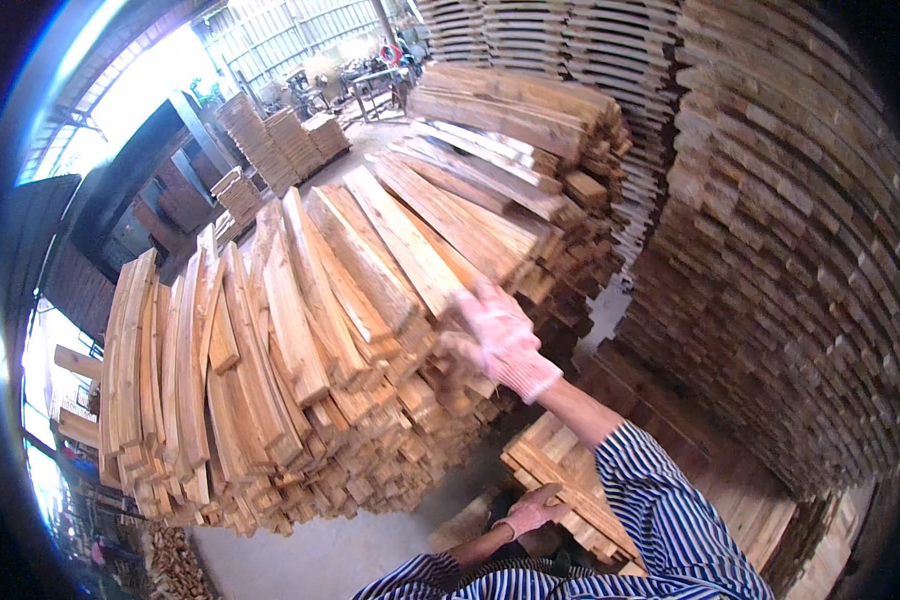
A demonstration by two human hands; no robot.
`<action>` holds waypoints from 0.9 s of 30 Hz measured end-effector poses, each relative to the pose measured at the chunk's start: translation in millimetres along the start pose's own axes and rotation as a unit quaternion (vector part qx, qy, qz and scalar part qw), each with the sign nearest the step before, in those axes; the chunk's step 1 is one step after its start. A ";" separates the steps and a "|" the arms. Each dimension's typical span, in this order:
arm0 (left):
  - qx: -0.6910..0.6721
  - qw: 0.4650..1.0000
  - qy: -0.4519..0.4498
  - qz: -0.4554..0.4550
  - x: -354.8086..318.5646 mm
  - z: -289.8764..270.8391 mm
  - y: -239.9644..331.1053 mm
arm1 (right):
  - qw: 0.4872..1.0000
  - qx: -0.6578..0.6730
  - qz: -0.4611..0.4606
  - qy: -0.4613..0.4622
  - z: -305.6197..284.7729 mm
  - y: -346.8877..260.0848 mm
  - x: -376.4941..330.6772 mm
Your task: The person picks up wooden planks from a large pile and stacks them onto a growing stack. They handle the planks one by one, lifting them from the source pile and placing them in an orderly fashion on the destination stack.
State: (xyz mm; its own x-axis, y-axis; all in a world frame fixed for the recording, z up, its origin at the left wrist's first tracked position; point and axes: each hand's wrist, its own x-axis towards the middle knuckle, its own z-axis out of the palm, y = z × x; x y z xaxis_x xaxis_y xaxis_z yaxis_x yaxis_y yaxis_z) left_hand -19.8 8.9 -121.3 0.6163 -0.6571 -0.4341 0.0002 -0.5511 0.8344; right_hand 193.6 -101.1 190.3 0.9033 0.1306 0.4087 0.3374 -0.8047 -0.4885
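Two pink-gloved hands (497,335) (530,512) are at plain, grain-marked boards (395,240).

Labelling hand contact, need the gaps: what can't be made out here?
Head view, all:
Right hand: motion blur hides whether its fingers grip a plank.
Left hand: its underside faces away, so any grip is hidden.
Low plank stack: striped sleeve hides how far it runs.
Far bench: nearby clutter too small to identify.
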 end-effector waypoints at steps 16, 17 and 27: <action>-0.674 0.652 -0.041 0.344 44.0 -235.0 164.7 | 0.938 -0.013 0.270 -0.216 -114.3 24.9 -211.4; -0.675 0.627 -0.036 0.387 51.3 -226.5 201.2 | 0.918 -0.045 0.309 -0.246 -110.2 40.6 -252.3; -0.935 -0.129 -0.040 -0.327 99.3 128.0 122.5 | 0.852 0.064 0.514 -0.076 -71.4 115.3 -477.5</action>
State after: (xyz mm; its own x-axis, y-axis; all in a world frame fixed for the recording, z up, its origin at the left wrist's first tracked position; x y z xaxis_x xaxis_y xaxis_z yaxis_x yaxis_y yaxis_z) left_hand -59.4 -189.7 -105.6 0.0081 -0.9117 -0.4108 -0.2174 0.3994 -0.8906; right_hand -217.7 -297.7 -6.1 0.7593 -0.5242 -0.3856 -0.6356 -0.4705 -0.6121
